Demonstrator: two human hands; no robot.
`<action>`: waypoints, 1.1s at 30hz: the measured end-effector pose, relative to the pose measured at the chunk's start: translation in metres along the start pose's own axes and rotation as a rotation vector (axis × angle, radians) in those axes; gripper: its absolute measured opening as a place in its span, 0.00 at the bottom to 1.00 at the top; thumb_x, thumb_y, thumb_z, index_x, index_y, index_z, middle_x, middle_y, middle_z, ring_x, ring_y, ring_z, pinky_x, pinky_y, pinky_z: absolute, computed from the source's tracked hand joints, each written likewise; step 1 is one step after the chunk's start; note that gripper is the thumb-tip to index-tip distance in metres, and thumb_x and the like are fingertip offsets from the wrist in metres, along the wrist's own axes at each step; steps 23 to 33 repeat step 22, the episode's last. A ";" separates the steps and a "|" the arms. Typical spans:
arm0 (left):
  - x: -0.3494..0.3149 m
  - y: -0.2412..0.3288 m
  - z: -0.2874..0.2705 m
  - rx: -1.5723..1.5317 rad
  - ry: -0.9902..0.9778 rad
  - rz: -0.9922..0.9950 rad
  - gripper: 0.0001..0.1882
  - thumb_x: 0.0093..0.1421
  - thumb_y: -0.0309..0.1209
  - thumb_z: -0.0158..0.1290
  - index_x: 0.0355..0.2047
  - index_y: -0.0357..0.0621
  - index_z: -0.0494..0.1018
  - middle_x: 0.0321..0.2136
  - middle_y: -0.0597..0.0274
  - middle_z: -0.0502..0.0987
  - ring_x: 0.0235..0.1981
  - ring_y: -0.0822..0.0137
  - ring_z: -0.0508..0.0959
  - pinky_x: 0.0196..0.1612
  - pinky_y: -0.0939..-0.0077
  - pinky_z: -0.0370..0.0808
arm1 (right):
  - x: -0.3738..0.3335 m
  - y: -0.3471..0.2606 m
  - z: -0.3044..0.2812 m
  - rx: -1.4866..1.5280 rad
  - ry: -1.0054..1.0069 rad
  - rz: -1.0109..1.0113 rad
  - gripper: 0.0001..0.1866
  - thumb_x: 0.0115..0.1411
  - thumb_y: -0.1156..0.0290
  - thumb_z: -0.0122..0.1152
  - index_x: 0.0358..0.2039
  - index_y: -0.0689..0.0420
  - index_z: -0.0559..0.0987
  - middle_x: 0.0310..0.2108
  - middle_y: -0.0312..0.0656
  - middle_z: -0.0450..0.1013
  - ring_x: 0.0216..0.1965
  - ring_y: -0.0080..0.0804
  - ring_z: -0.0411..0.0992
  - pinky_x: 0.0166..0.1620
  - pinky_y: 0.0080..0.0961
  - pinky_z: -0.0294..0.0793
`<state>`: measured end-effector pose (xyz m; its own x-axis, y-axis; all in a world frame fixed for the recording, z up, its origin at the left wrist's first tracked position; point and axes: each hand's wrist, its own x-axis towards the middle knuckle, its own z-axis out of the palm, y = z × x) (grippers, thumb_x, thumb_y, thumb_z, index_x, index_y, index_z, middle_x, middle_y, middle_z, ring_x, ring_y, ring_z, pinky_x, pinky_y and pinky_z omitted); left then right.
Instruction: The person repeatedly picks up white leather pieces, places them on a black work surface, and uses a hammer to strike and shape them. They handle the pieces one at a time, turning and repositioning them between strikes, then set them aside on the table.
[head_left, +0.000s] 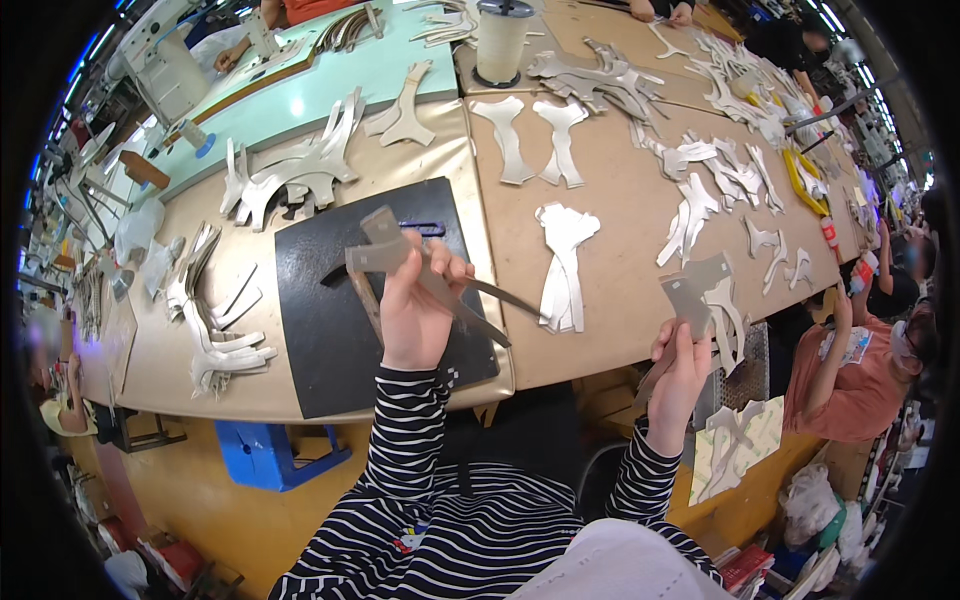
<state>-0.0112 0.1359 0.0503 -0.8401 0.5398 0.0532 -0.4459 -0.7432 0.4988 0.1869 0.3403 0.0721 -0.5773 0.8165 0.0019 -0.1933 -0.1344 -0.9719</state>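
My left hand (418, 318) is closed around several grey, curved strip-like cut pieces (376, 259), held above a black cutting mat (315, 365). Their narrow ends stick out to the right, past my fingers. To the right, at the table's front edge, my right hand (682, 380) pinches a grey flat cut piece (697, 290) with a broad, square end. Part of it is hidden behind my fingers. A small blue tool (425, 229) lies on the mat behind my left hand. Between my hands, farther back, rests a stack of pale Y-shaped cut pieces (565, 265).
Pale pieces (290, 175) lie in piles left of and behind the mat. A thread cone (500, 45) stands at the back, a sewing machine (170, 75) at the far left. A blue stool (262, 455) is below the table. A co-worker (840, 370) sits at right.
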 end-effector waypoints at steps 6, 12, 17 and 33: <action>0.009 -0.012 0.030 0.222 0.009 0.060 0.11 0.64 0.27 0.46 0.47 0.46 0.62 0.31 0.63 0.69 0.31 0.68 0.71 0.41 0.71 0.70 | 0.028 -0.025 0.014 0.132 -0.104 -0.080 0.14 0.65 0.71 0.51 0.50 0.60 0.69 0.33 0.35 0.67 0.29 0.21 0.63 0.34 0.20 0.64; -0.037 -0.016 -0.006 0.172 0.318 -0.229 0.11 0.63 0.26 0.49 0.45 0.40 0.65 0.31 0.62 0.72 0.34 0.69 0.73 0.42 0.73 0.71 | 0.118 0.012 0.085 0.073 -0.250 0.014 0.09 0.64 0.70 0.54 0.44 0.58 0.72 0.32 0.31 0.69 0.31 0.17 0.65 0.35 0.18 0.65; -0.083 -0.032 -0.009 -0.137 0.507 -0.217 0.06 0.68 0.32 0.46 0.43 0.46 0.67 0.33 0.67 0.71 0.34 0.69 0.71 0.43 0.69 0.71 | 0.204 0.084 0.175 0.149 -0.449 -0.003 0.04 0.62 0.73 0.55 0.32 0.60 0.71 0.26 0.31 0.67 0.25 0.17 0.63 0.30 0.19 0.66; -0.088 -0.012 0.004 -0.107 0.393 -0.227 0.13 0.69 0.39 0.45 0.48 0.46 0.64 0.35 0.64 0.69 0.37 0.67 0.70 0.49 0.65 0.69 | 0.244 0.176 0.213 -0.782 -0.302 -0.010 0.41 0.59 0.58 0.61 0.66 0.62 0.55 0.64 0.56 0.55 0.66 0.45 0.52 0.67 0.32 0.49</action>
